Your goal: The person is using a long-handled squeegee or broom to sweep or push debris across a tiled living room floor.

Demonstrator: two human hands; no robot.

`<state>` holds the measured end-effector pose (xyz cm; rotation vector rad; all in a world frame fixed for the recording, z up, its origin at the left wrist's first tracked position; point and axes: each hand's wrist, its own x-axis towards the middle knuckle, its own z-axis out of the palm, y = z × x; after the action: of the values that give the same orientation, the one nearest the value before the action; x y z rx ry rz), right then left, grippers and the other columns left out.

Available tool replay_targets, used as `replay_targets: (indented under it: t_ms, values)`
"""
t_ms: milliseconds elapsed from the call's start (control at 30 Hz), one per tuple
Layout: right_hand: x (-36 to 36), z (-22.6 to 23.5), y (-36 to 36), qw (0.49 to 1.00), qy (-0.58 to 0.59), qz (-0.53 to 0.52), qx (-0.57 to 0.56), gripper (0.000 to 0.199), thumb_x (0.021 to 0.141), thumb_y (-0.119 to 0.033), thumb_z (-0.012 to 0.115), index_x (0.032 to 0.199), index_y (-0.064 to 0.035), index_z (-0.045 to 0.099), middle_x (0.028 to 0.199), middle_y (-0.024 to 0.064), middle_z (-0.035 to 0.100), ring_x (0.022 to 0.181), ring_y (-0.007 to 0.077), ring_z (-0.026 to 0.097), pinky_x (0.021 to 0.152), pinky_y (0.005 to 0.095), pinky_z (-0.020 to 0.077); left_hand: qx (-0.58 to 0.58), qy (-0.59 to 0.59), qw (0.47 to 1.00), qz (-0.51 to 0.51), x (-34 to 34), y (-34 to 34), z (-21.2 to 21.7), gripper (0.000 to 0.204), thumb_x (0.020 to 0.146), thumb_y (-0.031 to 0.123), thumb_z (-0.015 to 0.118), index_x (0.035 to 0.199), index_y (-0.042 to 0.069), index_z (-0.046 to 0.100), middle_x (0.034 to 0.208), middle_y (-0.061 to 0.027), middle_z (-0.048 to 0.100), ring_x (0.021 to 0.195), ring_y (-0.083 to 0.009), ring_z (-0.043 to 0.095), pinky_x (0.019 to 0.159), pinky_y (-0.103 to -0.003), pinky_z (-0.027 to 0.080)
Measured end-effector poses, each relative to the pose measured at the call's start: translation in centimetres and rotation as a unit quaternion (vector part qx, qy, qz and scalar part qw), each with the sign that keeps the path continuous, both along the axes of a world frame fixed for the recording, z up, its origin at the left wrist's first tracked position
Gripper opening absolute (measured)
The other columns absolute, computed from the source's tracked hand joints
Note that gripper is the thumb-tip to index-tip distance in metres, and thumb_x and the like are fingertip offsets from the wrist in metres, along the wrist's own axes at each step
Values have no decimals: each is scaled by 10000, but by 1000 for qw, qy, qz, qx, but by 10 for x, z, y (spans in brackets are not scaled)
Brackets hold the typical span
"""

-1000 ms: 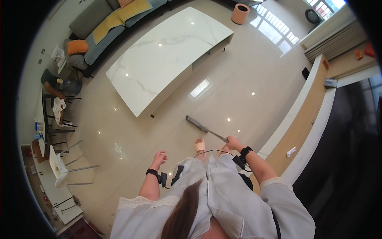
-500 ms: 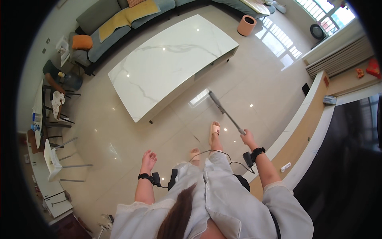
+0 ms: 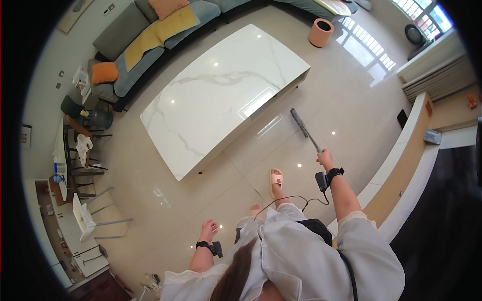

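Glossy tiled floor (image 3: pixel 241 160) lies below a grey brush (image 3: pixel 299 123) just right of the white marbled surface (image 3: pixel 226 95). The right hand (image 3: pixel 325 158) wraps its fingers around the handle; the left hand (image 3: pixel 210 230) has fingers loosely parted. Farther off stands a grey sofa (image 3: pixel 118 35).

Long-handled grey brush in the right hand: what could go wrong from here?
The right hand holds the long-handled grey brush with its head near the marble-patterned coffee table in this view; a swing might knock the edge, though depth is hard to judge.
The black cable from the right-wrist device loops loosely before the body and could snag.
The floor tiles look glossy, so the slide sandals might slip.
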<state>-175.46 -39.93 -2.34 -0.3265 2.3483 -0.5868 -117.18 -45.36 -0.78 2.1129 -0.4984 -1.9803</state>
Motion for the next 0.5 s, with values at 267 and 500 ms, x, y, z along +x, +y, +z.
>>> replay_targets:
  t_ms: [267, 500]
  values:
    - [-19, 0, -50, 955, 85, 256, 125, 210, 655, -98, 462, 816, 1, 554, 825, 201, 547, 801, 337, 520, 682, 379, 435, -58, -12, 988, -141, -88, -39, 14, 244, 762, 152, 416, 998, 87, 414, 804, -36, 502, 722, -130, 509, 599, -249, 414]
    - [29, -11, -18, 916, 1, 386, 114, 244, 651, -68, 433, 860, 13, 529, 817, 220, 540, 794, 333, 523, 709, 390, 424, -74, 2, 992, -102, -134, -76, 15, 216, 767, 117, 404, 982, 102, 423, 790, -27, 492, 737, -138, 507, 612, -260, 412]
